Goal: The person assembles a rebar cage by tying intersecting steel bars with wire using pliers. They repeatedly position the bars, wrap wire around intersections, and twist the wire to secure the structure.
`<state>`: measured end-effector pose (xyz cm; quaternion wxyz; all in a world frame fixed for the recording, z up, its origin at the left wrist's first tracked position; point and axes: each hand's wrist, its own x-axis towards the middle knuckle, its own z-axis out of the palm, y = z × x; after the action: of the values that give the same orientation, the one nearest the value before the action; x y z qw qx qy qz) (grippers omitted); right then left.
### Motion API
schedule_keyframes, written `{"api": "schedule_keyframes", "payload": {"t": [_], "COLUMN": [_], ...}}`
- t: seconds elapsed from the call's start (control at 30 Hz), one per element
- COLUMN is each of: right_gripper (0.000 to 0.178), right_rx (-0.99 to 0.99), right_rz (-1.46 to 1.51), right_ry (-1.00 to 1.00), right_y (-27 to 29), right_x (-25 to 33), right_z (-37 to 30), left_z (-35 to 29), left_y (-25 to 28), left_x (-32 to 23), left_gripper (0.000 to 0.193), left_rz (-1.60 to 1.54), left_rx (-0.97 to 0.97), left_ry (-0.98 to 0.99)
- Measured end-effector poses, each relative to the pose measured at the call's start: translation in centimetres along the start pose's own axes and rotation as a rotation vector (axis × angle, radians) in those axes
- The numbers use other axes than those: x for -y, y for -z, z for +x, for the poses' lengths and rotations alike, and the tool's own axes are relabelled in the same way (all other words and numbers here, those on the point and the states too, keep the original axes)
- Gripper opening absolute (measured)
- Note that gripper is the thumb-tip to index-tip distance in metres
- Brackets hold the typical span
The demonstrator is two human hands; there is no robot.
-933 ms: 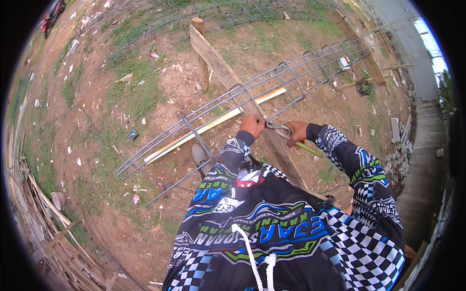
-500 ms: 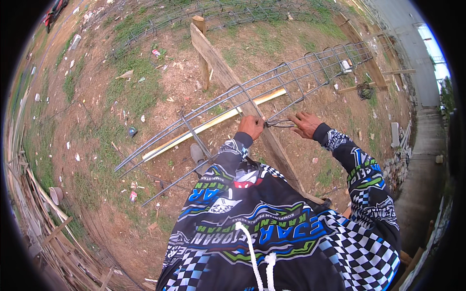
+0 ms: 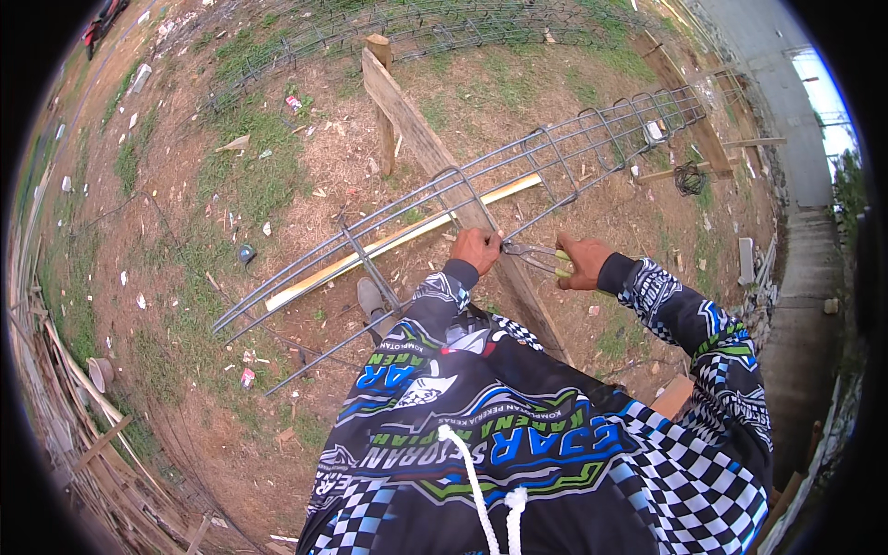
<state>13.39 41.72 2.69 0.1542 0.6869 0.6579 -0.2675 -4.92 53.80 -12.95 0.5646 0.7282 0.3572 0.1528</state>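
Observation:
A long rebar cage (image 3: 538, 139) of thin steel bars and square stirrups runs slantwise ahead of me. It rests across a wooden plank (image 3: 407, 116). My left hand (image 3: 476, 250) is closed around the nearest bar, by a stirrup corner where bar and plank cross. In my right hand (image 3: 585, 260) is a pair of pincers (image 3: 529, 251) with yellow-green handles. Their jaws point left and meet the bar right beside my left fingertips. Whether the jaws bite on tie wire is too small to tell.
A post (image 3: 385, 139) props the plank's far end. A second plank (image 3: 696, 116) supports the cage at right, near a coil of dark wire (image 3: 690, 178). A pale yellow strip (image 3: 370, 260) lies beneath the cage. More rebar cages (image 3: 444, 35) lie farther off; scrap wood (image 3: 102, 435) is at left.
My right hand has moved slightly down and turned, and the pincers' yellow-green handles now show in it. The left hand stays at the same joint of the cage.

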Motion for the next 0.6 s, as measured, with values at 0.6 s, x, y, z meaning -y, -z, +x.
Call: {"api": "schedule_keyframes", "payload": {"t": [0.6], "right_gripper": [0.038], "right_rx": [0.240], "right_rz": [0.627], "right_ry": [-0.228], "right_y": [-2.8], "right_x": [-1.5], "right_z": [-0.2], "left_z": [-0.1], "left_y": [-0.3], "left_x": [0.3], "left_gripper": [0.044], "left_rz": [-0.015], "left_rx": [-0.021], "left_ry": [0.033]}}
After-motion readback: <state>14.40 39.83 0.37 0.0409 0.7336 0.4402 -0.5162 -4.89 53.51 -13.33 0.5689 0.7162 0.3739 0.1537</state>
